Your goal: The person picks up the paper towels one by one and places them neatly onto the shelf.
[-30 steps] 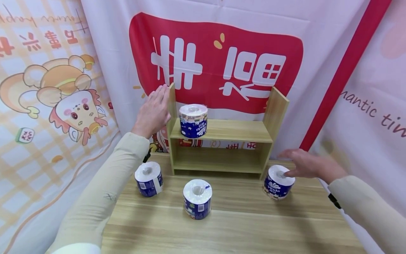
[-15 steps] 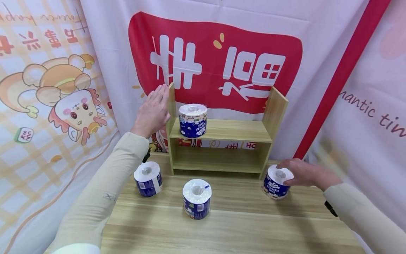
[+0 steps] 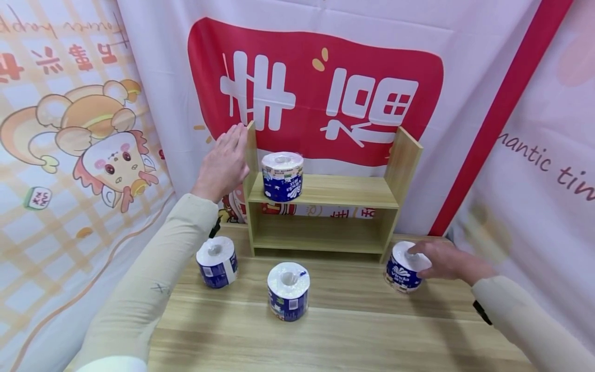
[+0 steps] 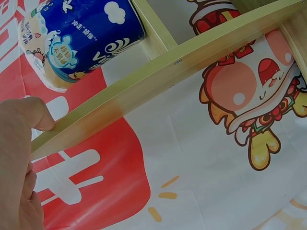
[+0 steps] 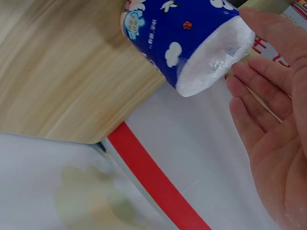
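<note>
My left hand (image 3: pixel 222 166) grips the top of the left side panel (image 3: pixel 251 155) of a small wooden shelf. In the left wrist view, its thumb lies on one side of the panel (image 4: pixel 115 98) and the fingers on the other. At the right, my right hand (image 3: pixel 453 262) reaches over a blue-and-white toilet roll (image 3: pixel 401 276) standing on the table. The right wrist view shows the hand (image 5: pixel 273 129) with fingers extended beside the roll's white end (image 5: pixel 216 57), not curled round it. Another toilet roll (image 3: pixel 282 181) stands on the shelf's upper board, at its left.
Two more wrapped toilet rolls stand on the wooden table (image 3: pixel 344 336): one at the left (image 3: pixel 217 268), one in front of the shelf (image 3: pixel 288 297). A printed cloth (image 3: pixel 316 93) hangs behind the shelf. The lower shelf board (image 3: pixel 321 240) lies close above the table.
My right hand has moved down and closer over the right toilet roll. The left hand stays on the panel; the rolls stand where they were.
</note>
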`<state>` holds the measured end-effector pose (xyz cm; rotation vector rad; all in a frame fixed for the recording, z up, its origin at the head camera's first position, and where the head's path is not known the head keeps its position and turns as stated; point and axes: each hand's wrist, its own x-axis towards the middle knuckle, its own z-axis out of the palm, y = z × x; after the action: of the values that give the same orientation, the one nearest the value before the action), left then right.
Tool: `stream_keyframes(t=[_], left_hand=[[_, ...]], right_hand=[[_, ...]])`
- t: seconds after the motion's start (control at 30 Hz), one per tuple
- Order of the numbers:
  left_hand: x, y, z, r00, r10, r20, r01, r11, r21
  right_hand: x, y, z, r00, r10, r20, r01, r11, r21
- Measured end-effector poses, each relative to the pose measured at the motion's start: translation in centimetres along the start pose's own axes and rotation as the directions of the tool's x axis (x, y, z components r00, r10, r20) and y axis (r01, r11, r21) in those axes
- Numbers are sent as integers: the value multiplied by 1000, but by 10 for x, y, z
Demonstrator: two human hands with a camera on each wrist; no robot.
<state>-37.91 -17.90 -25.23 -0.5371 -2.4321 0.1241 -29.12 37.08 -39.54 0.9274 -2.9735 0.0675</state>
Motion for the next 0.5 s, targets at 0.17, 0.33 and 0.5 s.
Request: stream_keyframes(t=[0.17,0.33,0.5], left_hand=[[0,0,0,1000,-3,2,3,1000,-7],[0,-1,1,1000,-3,8,3,1000,-5],[1,-1,2,1000,-2,-1,2,1000,-10]], right_hand=[[-1,5,10,1000,-24,0,24,1000,18],[0,9,18,999,-43,-4,43,998,48],[1,8,21,999,-28,30,25,996,89]])
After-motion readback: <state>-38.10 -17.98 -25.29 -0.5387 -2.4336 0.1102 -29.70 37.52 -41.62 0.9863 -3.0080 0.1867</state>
